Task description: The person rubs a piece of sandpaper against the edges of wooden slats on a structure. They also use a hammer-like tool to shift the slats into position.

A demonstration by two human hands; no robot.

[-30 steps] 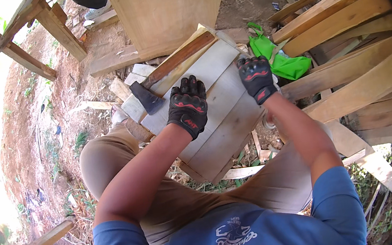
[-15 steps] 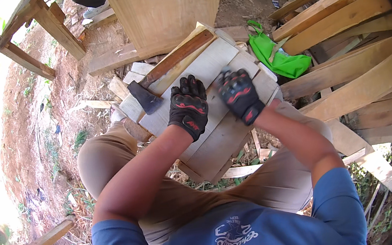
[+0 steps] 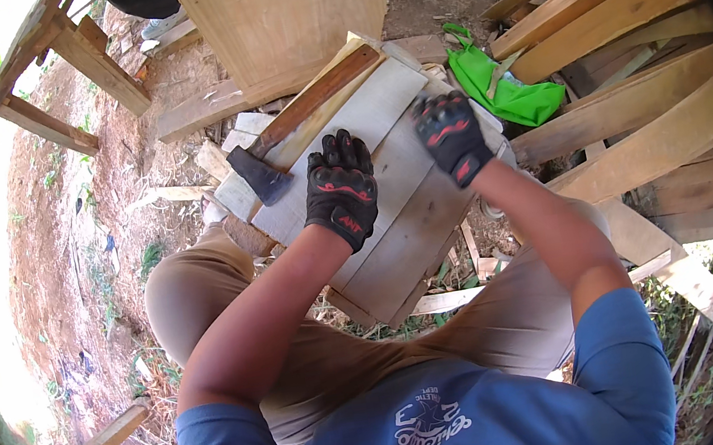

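Observation:
My left hand, in a black glove with red trim, lies flat on a low stand of pale wooden boards, its fingers stretched out. My right hand, gloved alike, is over the boards' right edge. Its fingers look bent downward and are slightly blurred; whatever is under them is hidden. Beyond my left hand an axe rests across the boards, its dark metal head toward the left and its brown wooden handle slanting up to the right, beside a pale strip of wood.
A bright green bag lies to the right, against a stack of curved planks. A large upright wooden panel stands ahead. Wooden legs of a frame rise at the far left. Offcuts and shavings litter the dirt ground.
My right hand has moved right and slightly away from me, toward the boards' right edge. My left hand stays in place on the boards, and the axe has not moved.

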